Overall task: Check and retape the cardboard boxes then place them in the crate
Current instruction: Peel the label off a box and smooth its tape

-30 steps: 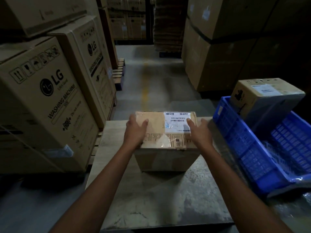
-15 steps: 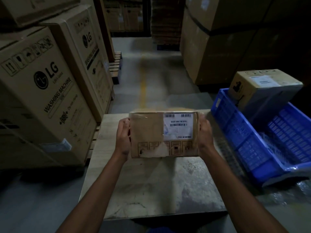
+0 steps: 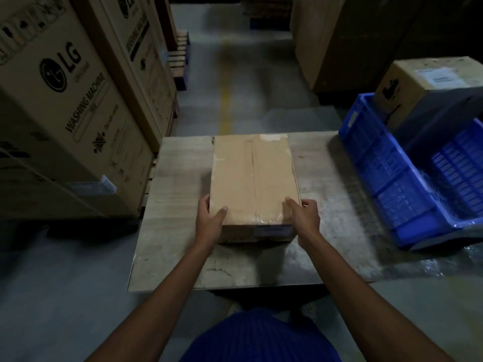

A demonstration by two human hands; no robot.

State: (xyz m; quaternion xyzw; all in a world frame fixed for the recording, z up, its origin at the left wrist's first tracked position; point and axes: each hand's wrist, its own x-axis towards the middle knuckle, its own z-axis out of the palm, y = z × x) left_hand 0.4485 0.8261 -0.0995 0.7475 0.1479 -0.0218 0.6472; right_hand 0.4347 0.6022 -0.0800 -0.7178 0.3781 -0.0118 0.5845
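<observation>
A brown cardboard box (image 3: 252, 178) lies flat on the low wooden table (image 3: 177, 194), its taped centre seam facing up and running away from me. My left hand (image 3: 210, 220) grips its near left corner, thumb on top. My right hand (image 3: 304, 216) grips the near right corner, fingers curled over the top edge. Clear tape shines along the seam near my right hand. A blue plastic crate (image 3: 386, 184) stands tilted at the table's right, with another cardboard box (image 3: 415, 84) resting in its far end.
Tall washing-machine cartons (image 3: 65, 105) on a pallet crowd the left side. Large dark cartons (image 3: 339, 40) stand at the back right. An aisle with a yellow floor line (image 3: 226, 100) runs ahead between them. Crumpled plastic wrap (image 3: 428, 262) lies at the table's right edge.
The box was lifted and tipped with its labelled face toward me, then turned and laid flat with the taped seam up. Both hands shifted from its sides to its near corners.
</observation>
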